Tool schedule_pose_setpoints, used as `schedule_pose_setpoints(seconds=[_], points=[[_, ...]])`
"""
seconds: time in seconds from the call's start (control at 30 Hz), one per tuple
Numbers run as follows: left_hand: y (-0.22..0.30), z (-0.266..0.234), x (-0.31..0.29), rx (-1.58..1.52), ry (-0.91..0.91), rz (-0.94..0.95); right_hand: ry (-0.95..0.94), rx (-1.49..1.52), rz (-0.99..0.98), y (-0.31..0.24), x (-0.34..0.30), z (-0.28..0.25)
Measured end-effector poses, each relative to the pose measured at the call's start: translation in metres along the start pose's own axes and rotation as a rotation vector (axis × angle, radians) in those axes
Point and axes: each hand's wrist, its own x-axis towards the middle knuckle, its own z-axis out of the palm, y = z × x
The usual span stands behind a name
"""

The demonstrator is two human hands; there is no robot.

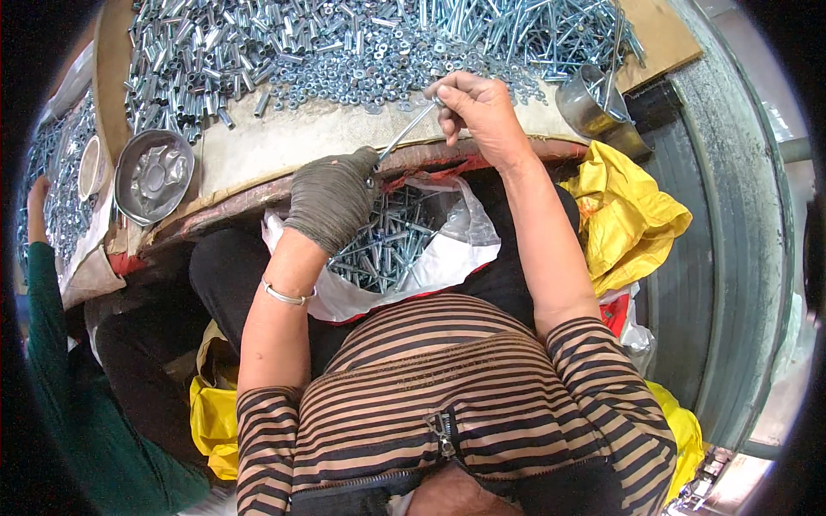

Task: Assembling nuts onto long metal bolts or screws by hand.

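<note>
My left hand (334,196), in a grey glove, is closed around the lower end of a thin silvery bolt (408,131) that slants up to the right. At its upper end, the thumb and forefinger of my bare right hand (471,107) pinch the tip. Whether a small nut or washer is also between those fingers is too small to tell. Below both hands, an open white bag (465,249) on my lap holds many assembled-looking bolts (383,245).
Metal sleeves (215,52), washers and nuts (353,77) and long bolts (551,34) are heaped across the table. A metal bowl (155,176) sits left, a metal cup (589,103) right. Yellow bags (637,215) hang beside me. A co-worker's green sleeve (52,318) is at left.
</note>
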Motion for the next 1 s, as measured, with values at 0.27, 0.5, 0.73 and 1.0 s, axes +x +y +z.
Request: schedule_pose_setpoints(seconds=[0.27, 0.5, 0.73, 1.0], points=[[-0.005, 0.005, 0.003, 0.005, 0.036, 0.099, -0.087, -0.102, 0.115, -0.013, 0.003, -0.008], [-0.01, -0.002, 0.01, -0.054, -0.002, 0.056, -0.111, -0.156, 0.067, -0.009, 0.014, -0.009], [-0.019, 0.0, 0.013, -0.081, 0.029, 0.081, -0.189, 0.067, 0.152, -0.005, 0.025, -0.002], [-0.025, -0.006, 0.018, -0.251, 0.05, -0.072, 0.099, -0.021, 0.06, 0.019, 0.05, 0.01]])
